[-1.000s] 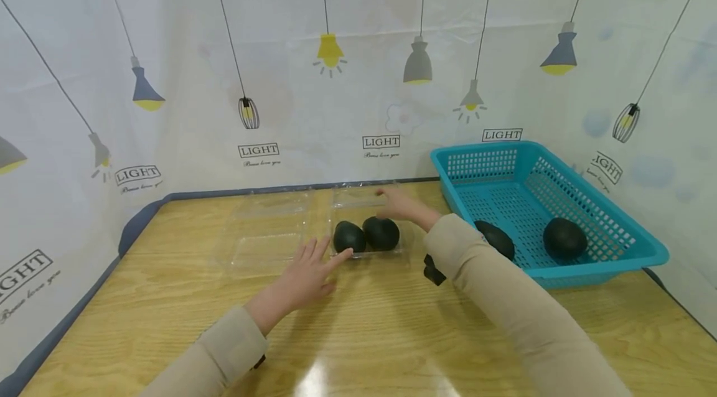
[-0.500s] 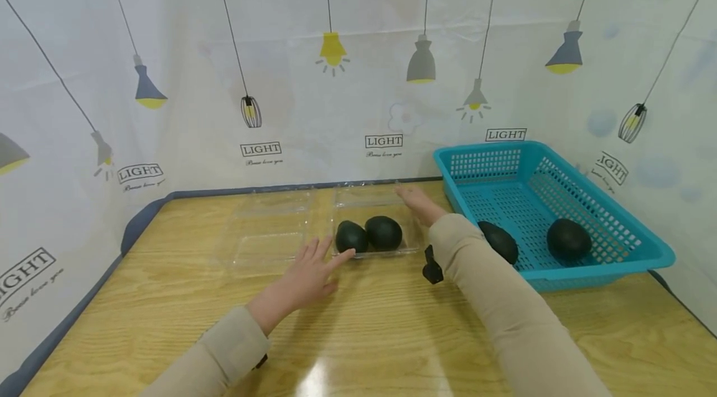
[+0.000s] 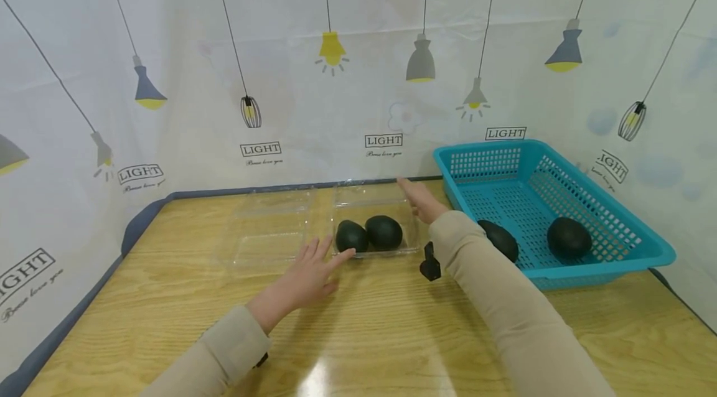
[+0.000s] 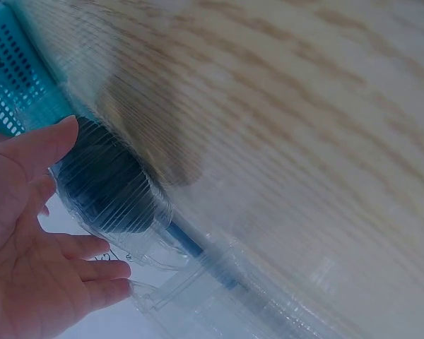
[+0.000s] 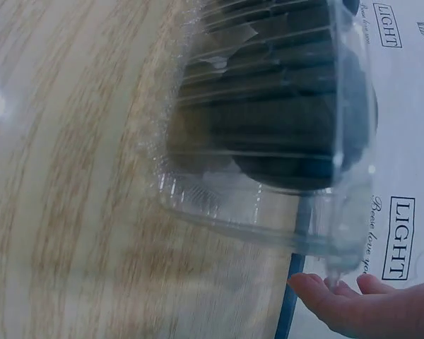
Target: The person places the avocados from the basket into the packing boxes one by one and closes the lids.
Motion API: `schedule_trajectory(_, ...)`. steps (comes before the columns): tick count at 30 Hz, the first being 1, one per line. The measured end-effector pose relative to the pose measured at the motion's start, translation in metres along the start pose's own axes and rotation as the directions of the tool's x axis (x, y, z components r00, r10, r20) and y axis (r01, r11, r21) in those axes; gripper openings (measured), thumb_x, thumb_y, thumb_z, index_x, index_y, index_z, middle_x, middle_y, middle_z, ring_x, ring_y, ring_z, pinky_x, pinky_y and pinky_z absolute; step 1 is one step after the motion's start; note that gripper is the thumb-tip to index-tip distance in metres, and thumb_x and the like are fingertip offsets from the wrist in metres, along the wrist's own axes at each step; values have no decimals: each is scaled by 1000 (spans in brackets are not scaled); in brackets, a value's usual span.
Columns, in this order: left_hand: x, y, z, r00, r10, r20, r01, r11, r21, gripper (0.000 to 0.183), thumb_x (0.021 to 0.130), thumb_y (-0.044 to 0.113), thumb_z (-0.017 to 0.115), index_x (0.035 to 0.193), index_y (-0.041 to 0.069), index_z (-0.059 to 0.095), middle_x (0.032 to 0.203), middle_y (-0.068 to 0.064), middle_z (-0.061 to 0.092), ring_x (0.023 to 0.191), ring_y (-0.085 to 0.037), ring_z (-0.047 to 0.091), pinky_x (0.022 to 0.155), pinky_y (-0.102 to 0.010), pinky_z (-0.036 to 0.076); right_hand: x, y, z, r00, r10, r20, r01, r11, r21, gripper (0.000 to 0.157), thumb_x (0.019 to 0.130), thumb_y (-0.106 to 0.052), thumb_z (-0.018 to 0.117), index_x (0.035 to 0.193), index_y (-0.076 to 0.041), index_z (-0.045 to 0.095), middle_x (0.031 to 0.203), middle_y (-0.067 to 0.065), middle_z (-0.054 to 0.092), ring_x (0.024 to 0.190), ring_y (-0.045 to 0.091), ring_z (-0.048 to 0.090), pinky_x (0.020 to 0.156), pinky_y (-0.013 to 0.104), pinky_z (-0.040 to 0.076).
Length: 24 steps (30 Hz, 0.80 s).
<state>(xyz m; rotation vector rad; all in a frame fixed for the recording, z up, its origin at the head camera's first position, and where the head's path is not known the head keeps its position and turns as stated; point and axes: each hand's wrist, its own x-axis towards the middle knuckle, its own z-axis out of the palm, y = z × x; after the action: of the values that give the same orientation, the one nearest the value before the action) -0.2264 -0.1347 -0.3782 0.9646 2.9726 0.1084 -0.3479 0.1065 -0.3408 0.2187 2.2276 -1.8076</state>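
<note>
Two dark avocados (image 3: pixel 351 237) (image 3: pixel 383 233) lie side by side in the front of a clear plastic clamshell box (image 3: pixel 374 195) on the table. My left hand (image 3: pixel 302 275) is at the box's front edge, index finger straight against the rim by the left avocado; the left wrist view shows its fingers spread beside the clear plastic. At the box's right side is my right hand (image 3: pixel 422 200), fingers stretched toward the back corner. The right wrist view has its fingertips (image 5: pixel 307 288) right at the rim, with an avocado (image 5: pixel 290 120) behind the ribbed plastic wall.
A blue perforated basket (image 3: pixel 627 241) stands on the right with two more dark avocados (image 3: pixel 568 239) (image 3: pixel 500 242) in view, one partly behind the right sleeve. Left of the box lies another clear plastic container (image 3: pixel 269 223). A printed backdrop (image 3: pixel 336 92) rises behind the table.
My right hand has gone from above the box, near the right avocado, to the box's right side. The left hand stays at the front edge.
</note>
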Motion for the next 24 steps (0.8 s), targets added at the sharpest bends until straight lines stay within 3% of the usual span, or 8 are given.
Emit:
schedule_trajectory(3, 0, 0, 0, 1000, -4, 5, 4, 1000, 0, 59, 89, 21, 60, 142, 20, 34, 145, -30, 19, 129, -52, 22, 105, -59, 21, 9, 4, -1, 1000, 1, -26, 0, 999, 36, 63, 98, -38, 35, 145, -1, 15, 72, 9, 44, 60, 16, 40, 58, 26, 33)
schedule_trajectory(5, 1, 0, 0, 1000, -7, 9, 7, 1000, 1, 59, 89, 22, 60, 142, 20, 34, 145, -30, 19, 129, -52, 22, 106, -59, 21, 20, 9, -1, 999, 10, -38, -7, 998, 66, 68, 97, -41, 35, 147, -5, 6, 109, 17, 51, 89, 23, 51, 70, 29, 40)
schedule_trajectory(8, 1, -1, 0, 1000, -10, 12, 10, 1000, 4, 59, 89, 22, 60, 142, 20, 34, 145, -30, 20, 129, -52, 22, 106, -58, 21, 45, 19, -2, 997, 29, -76, -19, 991, 132, 72, 95, -45, 39, 148, -9, 7, 150, 14, 16, 130, 33, 27, 95, 40, 36)
schedule_trajectory(11, 1, -1, 1, 1000, -8, 4, 8, 1000, 3, 59, 89, 22, 61, 142, 20, 34, 145, -30, 20, 129, -52, 23, 105, -58, 21, 105, 47, -13, 994, 18, -104, 3, 981, 194, 83, 86, -58, 48, 147, -14, 15, 147, 12, 25, 129, 34, 30, 97, 47, 35)
schedule_trajectory(14, 1, -1, 1, 1000, -3, -2, 3, 1000, 1, 59, 89, 22, 61, 142, 19, 34, 145, -30, 20, 128, -53, 23, 105, -59, 22, 137, 62, -21, 989, -13, -145, 45, 974, 223, 86, 81, -65, 50, 146, -16, 20, 140, 11, 34, 119, 30, 38, 87, 44, 39)
schedule_trajectory(16, 1, -1, 0, 1000, 0, -7, 0, 1000, -3, 60, 88, 21, 61, 142, 19, 35, 145, -30, 20, 128, -53, 23, 105, -59, 22, 113, 48, -19, 987, -24, -158, 59, 973, 223, 76, 88, -59, 44, 146, -15, 20, 139, 12, 36, 117, 28, 39, 88, 41, 39)
schedule_trajectory(21, 1, -1, 0, 1000, 5, -6, -5, 1000, -4, 60, 88, 21, 62, 142, 20, 34, 145, -30, 20, 128, -53, 24, 105, -59, 22, 6, -9, -4, 978, -47, -202, 93, 970, 226, 52, 100, -33, 25, 144, -5, 20, 140, 15, 35, 111, 22, 38, 91, 32, 34)
schedule_trajectory(24, 1, -2, 0, 1000, 2, 2, -2, 1000, -12, 61, 88, 21, 62, 142, 20, 34, 145, -30, 20, 128, -53, 23, 104, -59, 22, -27, -25, 2, 969, -66, -237, 126, 961, 245, 48, 100, -29, 25, 142, -4, 27, 137, 14, 39, 100, 20, 39, 83, 28, 34)
